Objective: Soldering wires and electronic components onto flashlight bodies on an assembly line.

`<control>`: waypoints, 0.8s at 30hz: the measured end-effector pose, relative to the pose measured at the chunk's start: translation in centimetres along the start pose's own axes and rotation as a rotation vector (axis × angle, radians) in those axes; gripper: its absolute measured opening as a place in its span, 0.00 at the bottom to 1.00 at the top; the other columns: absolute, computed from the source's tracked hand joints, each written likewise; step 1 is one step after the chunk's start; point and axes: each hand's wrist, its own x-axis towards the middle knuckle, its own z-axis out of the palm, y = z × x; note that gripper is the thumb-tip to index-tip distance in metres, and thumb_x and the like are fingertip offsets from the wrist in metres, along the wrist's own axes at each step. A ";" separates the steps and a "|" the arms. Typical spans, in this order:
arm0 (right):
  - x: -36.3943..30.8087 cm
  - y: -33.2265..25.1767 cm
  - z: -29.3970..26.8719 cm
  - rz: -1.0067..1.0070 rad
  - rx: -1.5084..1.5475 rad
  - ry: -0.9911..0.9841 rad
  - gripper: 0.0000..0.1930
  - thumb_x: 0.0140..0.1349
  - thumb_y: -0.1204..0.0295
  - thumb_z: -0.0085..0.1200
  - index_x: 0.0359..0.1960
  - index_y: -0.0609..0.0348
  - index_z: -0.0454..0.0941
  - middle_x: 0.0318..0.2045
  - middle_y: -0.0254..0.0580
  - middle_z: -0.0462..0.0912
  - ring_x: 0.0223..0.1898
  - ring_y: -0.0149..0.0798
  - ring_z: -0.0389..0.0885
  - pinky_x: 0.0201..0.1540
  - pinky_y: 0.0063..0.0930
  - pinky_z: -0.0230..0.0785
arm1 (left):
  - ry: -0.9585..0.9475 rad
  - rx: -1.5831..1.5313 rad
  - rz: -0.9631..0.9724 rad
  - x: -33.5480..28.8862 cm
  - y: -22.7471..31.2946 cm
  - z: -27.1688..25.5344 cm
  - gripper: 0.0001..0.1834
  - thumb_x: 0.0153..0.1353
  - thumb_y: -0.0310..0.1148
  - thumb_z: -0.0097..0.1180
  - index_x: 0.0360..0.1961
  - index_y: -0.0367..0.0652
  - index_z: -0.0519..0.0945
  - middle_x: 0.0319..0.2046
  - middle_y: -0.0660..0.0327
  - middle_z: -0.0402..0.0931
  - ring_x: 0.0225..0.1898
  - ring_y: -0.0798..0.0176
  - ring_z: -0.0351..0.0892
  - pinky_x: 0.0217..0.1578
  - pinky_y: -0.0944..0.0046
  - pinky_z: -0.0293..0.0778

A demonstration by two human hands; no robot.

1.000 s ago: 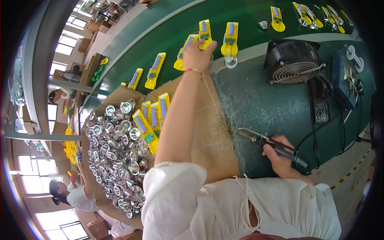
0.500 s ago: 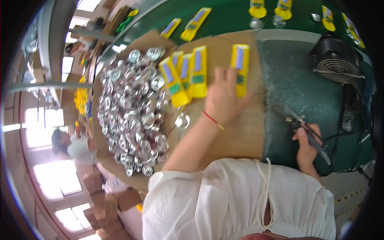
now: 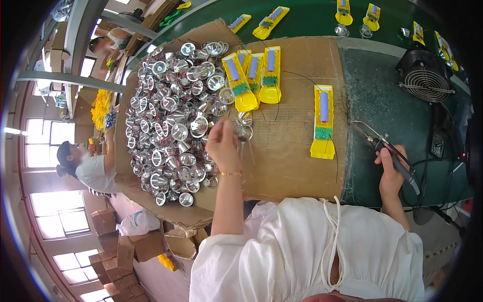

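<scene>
My left hand [image 3: 223,148] is at the right edge of a heap of silver reflector cups [image 3: 171,103], its fingers pinched together. Right beside its fingertips is a loose reflector cup [image 3: 246,132]; whether the pinch has a cup or its thin wire is hidden. In my right hand [image 3: 391,173] is a soldering iron [image 3: 397,163], its tip pointing up and left. Between my hands a yellow lamp housing [image 3: 323,121] with a purple battery cell and a green circuit board lies on the cardboard [image 3: 287,166]. Several similar yellow housings [image 3: 270,75] overlap beyond my left hand.
A black fan [image 3: 423,75] with a round wire guard stands at the right on the green mat [image 3: 372,80]. Cables run beside the iron. Along the far green surface lie more yellow housings [image 3: 271,22], some with reflectors. At far left, another person [image 3: 93,166] works.
My left hand has left the single yellow housing and moved left to the reflector cups, its fingers closing. That housing now lies nearer to me. The iron stays in my right hand; the view has shifted.
</scene>
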 end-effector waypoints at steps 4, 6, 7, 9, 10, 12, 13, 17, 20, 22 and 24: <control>-0.9 -0.7 0.0 -0.017 0.011 -0.025 0.07 0.57 0.75 0.53 0.34 0.66 0.71 0.24 0.43 0.77 0.22 0.28 0.74 0.27 0.18 0.66 | -0.119 0.260 0.497 -0.2 -0.2 0.1 0.03 0.56 0.24 0.56 0.30 0.34 0.77 0.25 0.64 0.76 0.29 0.73 0.72 0.34 0.75 0.69; -1.2 -0.9 -0.3 -0.010 0.055 -0.039 0.07 0.55 0.77 0.54 0.34 0.66 0.71 0.26 0.43 0.76 0.22 0.28 0.74 0.27 0.19 0.68 | -0.278 0.291 0.239 -3.4 1.7 1.5 0.03 0.56 0.23 0.55 0.31 0.35 0.78 0.28 0.62 0.77 0.32 0.72 0.74 0.34 0.72 0.70; -1.5 -1.3 -0.2 -0.027 0.058 -0.065 0.07 0.55 0.78 0.54 0.34 0.66 0.71 0.27 0.43 0.76 0.22 0.29 0.75 0.27 0.20 0.68 | -0.487 0.153 0.245 -4.9 1.5 1.8 0.03 0.56 0.24 0.55 0.31 0.35 0.78 0.28 0.59 0.79 0.31 0.69 0.76 0.34 0.70 0.72; -2.0 -2.0 0.5 -0.014 0.092 -0.140 0.07 0.54 0.79 0.55 0.33 0.66 0.71 0.29 0.42 0.75 0.23 0.29 0.76 0.26 0.20 0.69 | -0.588 0.498 0.242 -7.0 0.2 2.4 0.04 0.55 0.24 0.55 0.30 0.35 0.78 0.26 0.57 0.78 0.27 0.63 0.77 0.32 0.67 0.71; -2.1 -2.3 1.0 -0.046 0.082 -0.194 0.07 0.53 0.79 0.55 0.33 0.66 0.72 0.29 0.42 0.75 0.24 0.29 0.76 0.26 0.20 0.69 | -0.646 0.528 0.146 -7.8 0.7 3.2 0.03 0.53 0.24 0.56 0.28 0.35 0.78 0.26 0.54 0.77 0.27 0.58 0.75 0.31 0.65 0.70; -2.1 -2.5 1.6 -0.080 0.028 -0.257 0.07 0.53 0.78 0.57 0.32 0.65 0.72 0.26 0.41 0.77 0.24 0.27 0.77 0.25 0.18 0.68 | -0.686 0.545 0.289 -8.4 -0.1 4.5 0.03 0.53 0.25 0.57 0.28 0.36 0.78 0.25 0.54 0.76 0.28 0.58 0.74 0.30 0.64 0.69; -2.0 -2.4 1.8 -0.074 0.022 -0.247 0.07 0.53 0.78 0.57 0.32 0.65 0.72 0.26 0.41 0.77 0.24 0.27 0.77 0.25 0.18 0.68 | -0.696 0.560 0.445 -8.6 -0.4 5.0 0.03 0.53 0.26 0.57 0.27 0.37 0.78 0.25 0.54 0.76 0.28 0.58 0.73 0.30 0.64 0.68; -1.8 -2.1 2.1 -0.023 0.030 -0.226 0.07 0.53 0.77 0.57 0.32 0.64 0.72 0.22 0.38 0.78 0.22 0.24 0.76 0.24 0.17 0.68 | -0.722 0.510 0.321 -9.0 -1.6 5.8 0.04 0.52 0.25 0.59 0.28 0.35 0.78 0.29 0.56 0.73 0.30 0.57 0.72 0.30 0.64 0.68; -1.8 -2.0 2.4 -0.015 0.040 -0.226 0.07 0.54 0.77 0.57 0.32 0.64 0.72 0.23 0.38 0.78 0.22 0.24 0.76 0.24 0.17 0.68 | -0.749 0.541 0.357 -9.1 -1.2 6.3 0.05 0.51 0.24 0.59 0.28 0.33 0.78 0.31 0.56 0.72 0.29 0.58 0.72 0.29 0.64 0.68; -1.7 -2.1 2.5 0.012 0.031 -0.233 0.07 0.54 0.76 0.57 0.32 0.64 0.72 0.22 0.37 0.78 0.23 0.23 0.76 0.24 0.17 0.68 | -0.749 0.540 0.334 -9.1 -1.1 6.4 0.05 0.51 0.24 0.59 0.28 0.33 0.78 0.31 0.56 0.72 0.29 0.58 0.72 0.29 0.65 0.68; -1.7 -1.9 2.8 0.012 0.034 -0.220 0.07 0.54 0.76 0.57 0.32 0.64 0.72 0.22 0.37 0.78 0.23 0.23 0.75 0.24 0.17 0.67 | -0.749 0.537 0.313 -9.1 -1.1 6.4 0.04 0.51 0.24 0.59 0.27 0.33 0.78 0.31 0.56 0.72 0.29 0.59 0.72 0.28 0.65 0.68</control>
